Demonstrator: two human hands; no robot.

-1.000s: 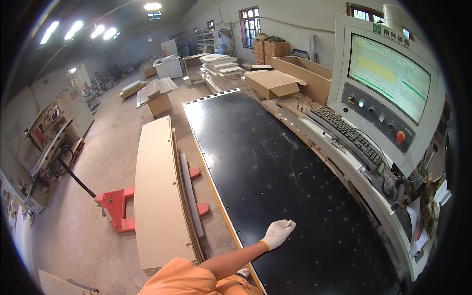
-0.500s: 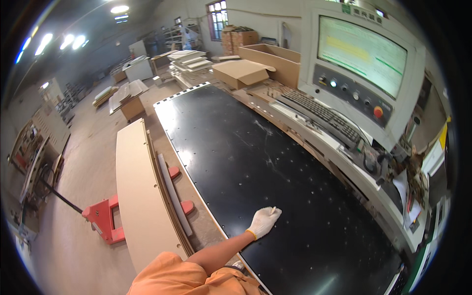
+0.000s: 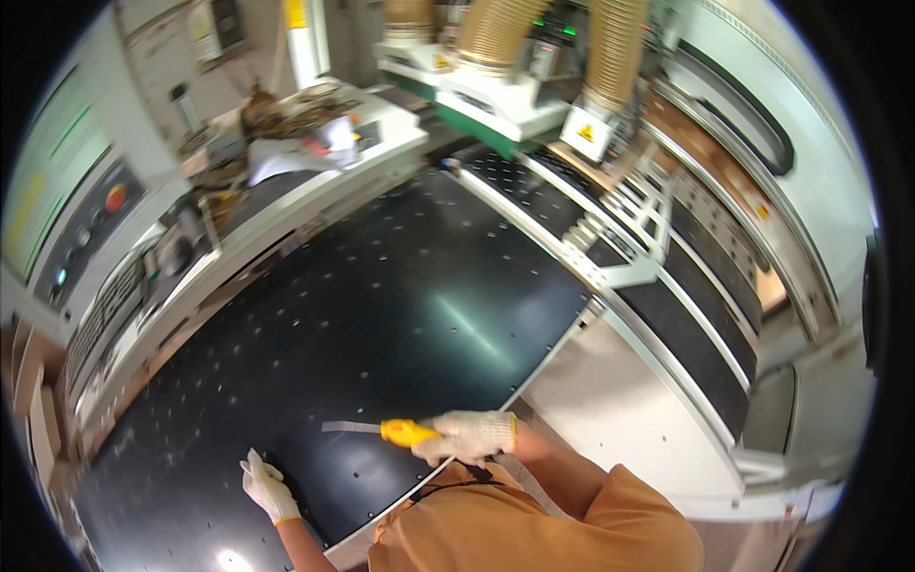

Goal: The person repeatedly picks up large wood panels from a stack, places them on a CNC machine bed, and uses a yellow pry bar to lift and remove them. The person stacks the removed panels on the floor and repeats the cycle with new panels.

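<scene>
My right hand (image 3: 477,436), in a whitish knit glove, is wrapped round the yellow handle of a knife (image 3: 405,433). Its long, flat grey blade points left, just over a black tabletop (image 3: 362,324) dotted with small holes. To the left, my left hand (image 3: 268,487), gloved too, is closed over the same surface with thumb and fingers together. A small pale tip shows at the fingertips; whether it is glove or a held piece I cannot make out.
A control console (image 3: 76,210) with a screen and red button stands at the left. Papers (image 3: 300,157) lie on a side ledge. Machine heads with ribbed hoses (image 3: 500,38) rise at the back. A white slatted frame (image 3: 629,238) and a pale panel (image 3: 610,381) are at the right.
My view has swung to the right, bringing the machine heads in. My right hand with the yellow-handled knife has come into view; the left hand remains over the black surface.
</scene>
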